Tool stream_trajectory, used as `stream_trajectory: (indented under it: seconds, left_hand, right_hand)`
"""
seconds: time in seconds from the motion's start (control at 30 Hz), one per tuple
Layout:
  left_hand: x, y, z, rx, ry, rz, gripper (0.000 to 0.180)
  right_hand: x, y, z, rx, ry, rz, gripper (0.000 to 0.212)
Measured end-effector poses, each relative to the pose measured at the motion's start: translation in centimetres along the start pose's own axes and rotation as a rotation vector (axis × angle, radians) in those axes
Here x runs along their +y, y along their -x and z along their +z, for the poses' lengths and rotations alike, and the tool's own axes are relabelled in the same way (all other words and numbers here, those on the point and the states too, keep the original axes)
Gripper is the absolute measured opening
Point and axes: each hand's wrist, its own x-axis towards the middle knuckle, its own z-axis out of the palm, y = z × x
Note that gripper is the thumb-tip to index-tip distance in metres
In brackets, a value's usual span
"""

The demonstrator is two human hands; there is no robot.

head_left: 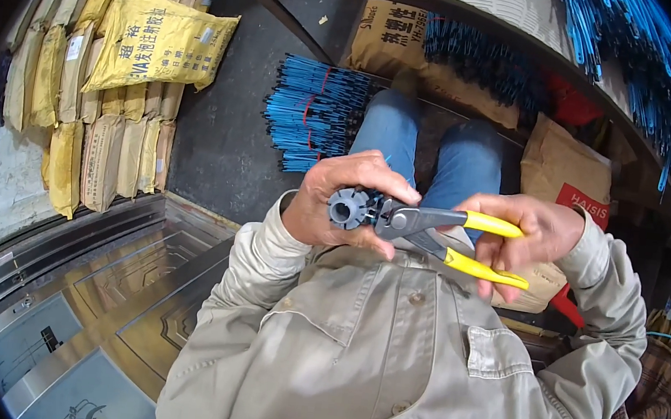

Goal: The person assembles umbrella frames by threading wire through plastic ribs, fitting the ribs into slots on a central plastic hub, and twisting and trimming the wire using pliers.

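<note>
My left hand [309, 211] is closed around a round grey part [358, 207] with a notched rim and a hollow centre, held in front of my chest. In my right hand [550, 232] is a pair of cutting pliers [426, 217] with dark metal jaws and yellow handles. Its handles are spread apart, with fingers between and around them. The pliers' head lies right against the grey part, between my left thumb and fingers. Whether the jaws bite on anything is hidden there.
Bundles of thin blue rods with dark ends [306, 96] lie on the floor ahead, left of my legs. Yellow and brown sacks [157, 43] are stacked at the left. A metal-framed table [487, 13] spans the far side, more blue rods [657, 104] on it. Brown paper bags [561, 164] stand right.
</note>
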Motion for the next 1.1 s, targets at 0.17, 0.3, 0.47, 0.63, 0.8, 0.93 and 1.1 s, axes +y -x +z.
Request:
stream_trajectory:
  seconds: [0.17,0.3,0.47,0.63,0.8,0.93,1.1]
  left_hand:
    - [-0.8,-0.4,0.5,0.13,0.005,0.022,0.055]
    - [-0.1,-0.7,0.6,0.049,0.111,-0.059,0.056]
    - [-0.5,-1.3,-0.7,-0.159,0.012,0.008,0.057]
    - [-1.1,-0.9,-0.5,0.017,0.037,0.019,0.056]
    - [-0.8,-1.1,1.4,0.16,0.007,0.009,0.055]
    - [-1.0,-0.9,1.7,0.257,-0.01,0.015,0.054]
    - [-1.3,-0.6,1.7,0.327,0.034,0.022,0.05]
  right_hand:
    - [2.1,-1.2,3.2,0.608,1.374,-0.528,0.055]
    - [0.5,0.3,1.9,0.333,0.98,-0.206,0.055]
    - [-0.4,2.2,2.4,0.245,0.798,-0.258,0.048]
    - [-0.7,1.7,2.1,0.438,1.153,-0.577,0.041]
    - [0.5,0.0,3.3,0.942,1.818,-0.421,0.045]
    - [-1.4,0.3,3.3,0.945,1.934,-0.433,0.044]
    - [-0.2,-1.1,2.4,0.854,1.766,-0.417,0.037]
